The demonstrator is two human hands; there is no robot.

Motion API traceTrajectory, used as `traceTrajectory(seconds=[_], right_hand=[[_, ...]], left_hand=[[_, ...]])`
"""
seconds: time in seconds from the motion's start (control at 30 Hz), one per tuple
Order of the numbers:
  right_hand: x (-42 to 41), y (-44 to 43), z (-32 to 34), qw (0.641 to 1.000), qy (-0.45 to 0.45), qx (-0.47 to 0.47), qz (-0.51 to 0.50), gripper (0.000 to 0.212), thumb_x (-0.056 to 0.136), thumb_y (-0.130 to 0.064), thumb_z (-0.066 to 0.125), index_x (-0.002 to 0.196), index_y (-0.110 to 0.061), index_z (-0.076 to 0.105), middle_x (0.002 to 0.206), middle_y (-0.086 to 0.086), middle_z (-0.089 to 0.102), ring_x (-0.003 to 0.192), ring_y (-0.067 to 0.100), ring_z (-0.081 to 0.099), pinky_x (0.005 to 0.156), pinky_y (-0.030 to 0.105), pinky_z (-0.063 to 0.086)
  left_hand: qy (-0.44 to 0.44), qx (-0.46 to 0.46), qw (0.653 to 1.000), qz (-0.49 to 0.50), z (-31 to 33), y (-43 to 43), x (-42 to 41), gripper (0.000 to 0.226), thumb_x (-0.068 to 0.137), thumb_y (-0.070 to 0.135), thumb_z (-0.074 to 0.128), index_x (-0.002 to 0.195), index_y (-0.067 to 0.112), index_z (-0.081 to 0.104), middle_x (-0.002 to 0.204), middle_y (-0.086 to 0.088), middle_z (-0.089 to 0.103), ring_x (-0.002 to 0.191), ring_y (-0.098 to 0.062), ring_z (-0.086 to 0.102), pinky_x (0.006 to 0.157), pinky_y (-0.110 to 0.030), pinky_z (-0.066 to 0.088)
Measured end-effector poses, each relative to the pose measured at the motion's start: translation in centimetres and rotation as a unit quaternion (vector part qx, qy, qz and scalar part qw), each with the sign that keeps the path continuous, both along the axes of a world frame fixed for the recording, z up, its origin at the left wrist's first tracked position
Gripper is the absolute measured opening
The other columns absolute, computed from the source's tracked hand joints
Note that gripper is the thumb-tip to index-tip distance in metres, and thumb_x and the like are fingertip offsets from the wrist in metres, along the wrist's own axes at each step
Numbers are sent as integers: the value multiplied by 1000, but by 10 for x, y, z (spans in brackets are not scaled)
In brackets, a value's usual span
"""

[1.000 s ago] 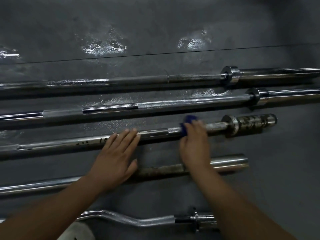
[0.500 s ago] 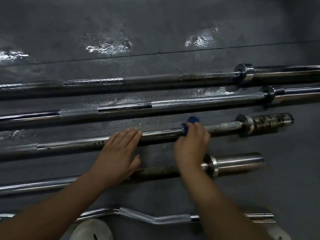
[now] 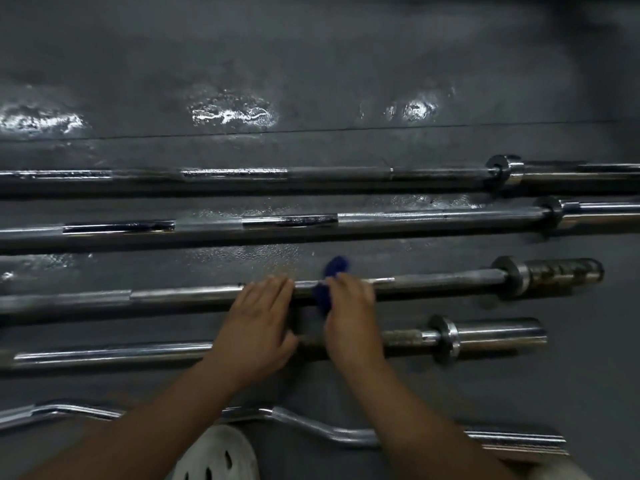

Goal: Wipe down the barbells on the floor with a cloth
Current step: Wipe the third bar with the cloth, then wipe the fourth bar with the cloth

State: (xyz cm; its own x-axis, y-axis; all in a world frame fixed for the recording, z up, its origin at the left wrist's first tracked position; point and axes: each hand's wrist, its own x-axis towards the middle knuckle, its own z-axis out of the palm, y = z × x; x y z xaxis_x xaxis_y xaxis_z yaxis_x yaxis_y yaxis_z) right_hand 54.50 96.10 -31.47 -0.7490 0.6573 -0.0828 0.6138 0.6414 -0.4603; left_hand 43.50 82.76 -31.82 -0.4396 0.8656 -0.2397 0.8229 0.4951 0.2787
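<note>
Head view, dark floor (image 3: 311, 64) (wet patches), barbells (image 3: 346, 174)

Dim, motion-blurred view; glare patches on floor (image 3: 346, 64)

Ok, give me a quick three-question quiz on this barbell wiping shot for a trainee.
1. True or false: the right hand holds a blue cloth against the third bar.
2. How does the left hand lie? A) flat, fingers on the third bar B) lifting the curl bar C) off the floor
3. How many bars are in view?

Key: 1 true; 2 A; 3 five
</note>
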Motion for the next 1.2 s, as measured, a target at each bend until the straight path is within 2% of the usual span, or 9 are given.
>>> traceTrajectory(seconds=[0.07, 0.17, 0.23, 0.5, 0.6, 0.7, 0.87, 1.0, 1.2], right_hand=[[-11, -11, 4, 995, 10, -78, 69, 48, 64, 0, 43, 103, -5, 70, 111, 13, 67, 101, 33, 58, 96, 33, 46], [-15, 3, 24, 975, 16, -220, -34, 43, 74, 5, 43, 103, -8, 72, 108, 9, 67, 98, 22, 59, 84, 6, 39], [-7, 11, 42, 967, 26, -240, -85, 44, 78, 11, 47, 108, -11, 70, 107, 4, 63, 95, 12, 55, 74, -4, 31], [15, 36, 137, 979, 162, -118, -43, 53, 79, 10, 45, 121, -16, 62, 122, 0, 57, 113, 15, 50, 100, 27, 41], [22, 38, 180, 981, 186, -55, -15, 54, 76, 11, 46, 122, -12, 62, 122, 2, 59, 114, 17, 48, 100, 28, 39], [42, 36, 229, 980, 196, 3, 25, 55, 79, 11, 46, 129, -11, 57, 125, 0, 55, 112, 12, 42, 98, 21, 32], [82, 39, 311, 956, 250, 137, 63, 57, 76, 13, 48, 130, -3, 55, 127, 9, 55, 114, 24, 46, 102, 29, 35], [111, 53, 364, 938, 296, 176, 51, 59, 76, 15, 49, 131, -4, 55, 128, 11, 56, 117, 25, 49, 104, 34, 41], [138, 85, 383, 921, 325, 214, 11, 61, 77, 13, 48, 133, -11, 53, 131, 4, 51, 119, 20, 48, 102, 34, 44]], left_hand=[[-13, 8, 1000, -1, 2, -7, 8, 74, 69, 37, 49, 136, 4, 54, 138, -15, 55, 124, -33, 54, 110, -40, 27], [-22, -1, 1000, -10, 8, -16, 15, 71, 71, 38, 51, 134, 7, 57, 135, -11, 58, 121, -30, 56, 108, -41, 36], [-20, -6, 1000, -9, 17, -19, 10, 70, 71, 40, 49, 133, 8, 58, 133, -11, 60, 115, -31, 60, 104, -43, 46], [96, 83, 992, 9, 138, 7, -15, 76, 80, 46, 43, 147, 10, 45, 154, -13, 41, 136, -33, 44, 111, -52, 38], [131, 116, 984, 14, 191, 10, -5, 79, 82, 49, 37, 152, 13, 35, 160, -11, 31, 144, -30, 34, 117, -51, 30], [164, 139, 976, 22, 240, 9, 12, 85, 81, 54, 28, 157, 16, 24, 165, -7, 19, 149, -28, 22, 121, -48, 20], [199, 203, 959, 6, 322, 14, 38, 83, 81, 53, 29, 155, 17, 27, 164, -6, 21, 145, -29, 29, 119, -46, 25], [198, 251, 947, 13, 380, 28, 62, 85, 80, 56, 26, 158, 22, 17, 166, 0, 11, 149, -22, 20, 119, -43, 23], [158, 254, 954, 6, 409, 93, 95, 78, 95, 46, 44, 159, 25, 4, 167, 0, -1, 152, -21, 6, 123, -45, 14]])
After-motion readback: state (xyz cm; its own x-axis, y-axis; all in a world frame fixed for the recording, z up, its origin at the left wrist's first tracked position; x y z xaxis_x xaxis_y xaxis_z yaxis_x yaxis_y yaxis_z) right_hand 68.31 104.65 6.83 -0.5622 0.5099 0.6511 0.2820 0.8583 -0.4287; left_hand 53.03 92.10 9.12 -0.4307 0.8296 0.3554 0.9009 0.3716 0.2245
